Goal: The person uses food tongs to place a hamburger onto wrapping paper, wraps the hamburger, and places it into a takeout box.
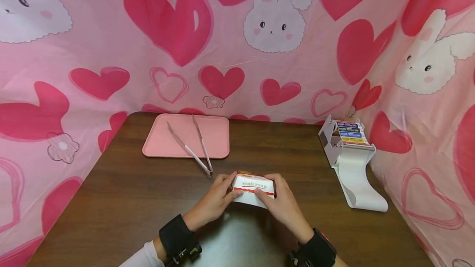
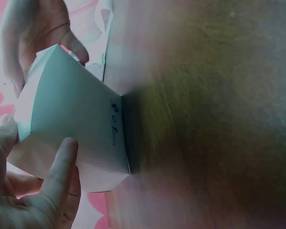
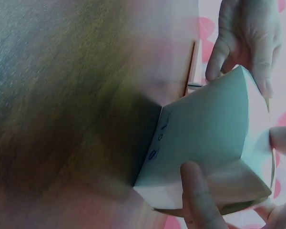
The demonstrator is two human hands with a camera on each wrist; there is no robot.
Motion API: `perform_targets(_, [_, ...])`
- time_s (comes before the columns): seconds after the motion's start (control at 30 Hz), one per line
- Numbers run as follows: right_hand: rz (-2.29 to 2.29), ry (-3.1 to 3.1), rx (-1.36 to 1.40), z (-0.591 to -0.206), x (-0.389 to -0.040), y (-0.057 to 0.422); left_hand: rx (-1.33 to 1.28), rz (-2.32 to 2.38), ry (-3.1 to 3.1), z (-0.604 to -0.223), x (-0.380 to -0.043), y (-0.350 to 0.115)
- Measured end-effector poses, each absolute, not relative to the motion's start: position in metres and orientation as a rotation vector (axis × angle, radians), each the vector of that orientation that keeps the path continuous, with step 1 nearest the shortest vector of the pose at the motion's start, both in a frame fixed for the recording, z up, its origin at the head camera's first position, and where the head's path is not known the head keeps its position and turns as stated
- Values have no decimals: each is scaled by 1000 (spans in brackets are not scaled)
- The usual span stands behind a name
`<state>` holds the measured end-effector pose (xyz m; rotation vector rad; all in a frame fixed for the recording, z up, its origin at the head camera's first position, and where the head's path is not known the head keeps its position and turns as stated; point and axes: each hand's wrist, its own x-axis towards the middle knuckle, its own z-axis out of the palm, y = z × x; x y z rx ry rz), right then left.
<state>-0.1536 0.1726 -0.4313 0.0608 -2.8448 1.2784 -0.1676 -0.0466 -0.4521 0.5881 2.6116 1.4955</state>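
Observation:
A small white paper food box point(image 1: 254, 184) with green lettering and a red wavy band is held near the middle of the table. My left hand point(image 1: 219, 196) grips its left side, the thumb lying on the near face. On the right side my right hand point(image 1: 282, 201) holds it the same way. Seen from the left wrist, the plain face of the box point(image 2: 81, 105) has small dark printed marks and its lower edge is at or close to the wood; whether it touches cannot be told. In the right wrist view the box point(image 3: 205, 124) appears closed at the top.
Behind and left of the hands lies a pink tray point(image 1: 152, 145), with spread metal tongs point(image 1: 191, 151) across it, their joined end on the table point(image 1: 141, 201). At the right stands a dispenser point(image 1: 328, 139) with colored labels and a white strip point(image 1: 358, 184) hanging forward. Patterned pink cloth point(image 1: 222, 52) surrounds the table.

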Motion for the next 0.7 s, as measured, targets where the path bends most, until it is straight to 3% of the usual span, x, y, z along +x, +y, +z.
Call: perform_targets(0.7, [2143, -2622, -93, -432, -151, 194, 492, 1524, 2603, -450, -173, -46])
